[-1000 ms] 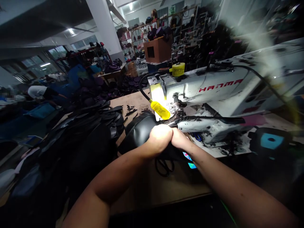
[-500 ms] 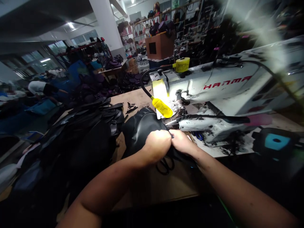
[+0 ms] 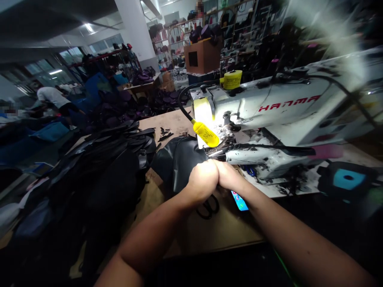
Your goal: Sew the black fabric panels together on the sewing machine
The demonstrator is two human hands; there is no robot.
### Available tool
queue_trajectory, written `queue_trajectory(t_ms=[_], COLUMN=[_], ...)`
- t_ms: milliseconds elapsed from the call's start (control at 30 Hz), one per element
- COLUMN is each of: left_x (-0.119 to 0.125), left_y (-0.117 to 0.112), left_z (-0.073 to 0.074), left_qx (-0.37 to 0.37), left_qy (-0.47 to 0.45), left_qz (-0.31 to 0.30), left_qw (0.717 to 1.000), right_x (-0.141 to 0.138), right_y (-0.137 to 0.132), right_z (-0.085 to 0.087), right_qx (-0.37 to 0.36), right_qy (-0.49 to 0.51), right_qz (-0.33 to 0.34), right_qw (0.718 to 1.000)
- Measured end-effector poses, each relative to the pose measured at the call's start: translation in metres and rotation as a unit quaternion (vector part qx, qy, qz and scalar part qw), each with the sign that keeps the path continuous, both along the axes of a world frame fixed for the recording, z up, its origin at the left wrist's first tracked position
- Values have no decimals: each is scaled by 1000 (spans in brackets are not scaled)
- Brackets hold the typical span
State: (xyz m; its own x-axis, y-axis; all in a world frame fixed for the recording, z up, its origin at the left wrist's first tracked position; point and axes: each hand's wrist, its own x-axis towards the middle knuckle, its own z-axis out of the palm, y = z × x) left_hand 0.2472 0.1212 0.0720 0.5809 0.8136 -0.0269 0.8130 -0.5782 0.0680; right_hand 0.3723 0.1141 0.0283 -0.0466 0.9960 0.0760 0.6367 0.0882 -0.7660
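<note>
"Which step is this?"

"Stitching, or lining up for it, I'd judge. The black leather-like piece (image 3: 182, 161) lies on the worktop (image 3: 215, 237), right of the heap (image 3: 101, 171) along its left edge, at the tip of the HANMA sewing machine (image 3: 269, 119)'s narrow arm."

"And the grip?"

"The left hand (image 3: 205, 177) and right hand (image 3: 228, 172) touch, both seemingly closed on the piece's edge. Fingertips are hidden; I can't tell how firmly."

"The next move calls for?"

"Probably guiding that edge evenly, without folds, fingers clear. The scissors (image 3: 210, 209) lie towards the worktop's near edge."
</note>
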Motion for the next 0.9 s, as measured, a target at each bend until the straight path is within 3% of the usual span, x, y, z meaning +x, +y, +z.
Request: queue_trajectory(t_ms=[100,233,333,467,633,900], left_x=[-8,-27,-37,-32,-20,-40], left_y=[-1,-10,-14,-8,7,27], left_z=[-15,-26,-24,-16,-20,-36], left_qx=[19,79,90,83,108,206], left_qy=[-55,-56,-25,-1,8,-69], left_qz=[35,37,-21,-104,-103,-124], left_qw=[998,995,995,991,989,968], right_x=[-3,-7,-9,-8,-3,-7], right_y=[-2,-9,-13,-5,18,15], right_z=[-1,-8,-13,-19,-20,-17], right_qx=[-18,-60,-71,8,40,-106], right_qy=[-34,55,81,48,95,249], right_qz=[-4,-6,-15,-26,39,16], right_qw=[999,997,994,998,994,963])
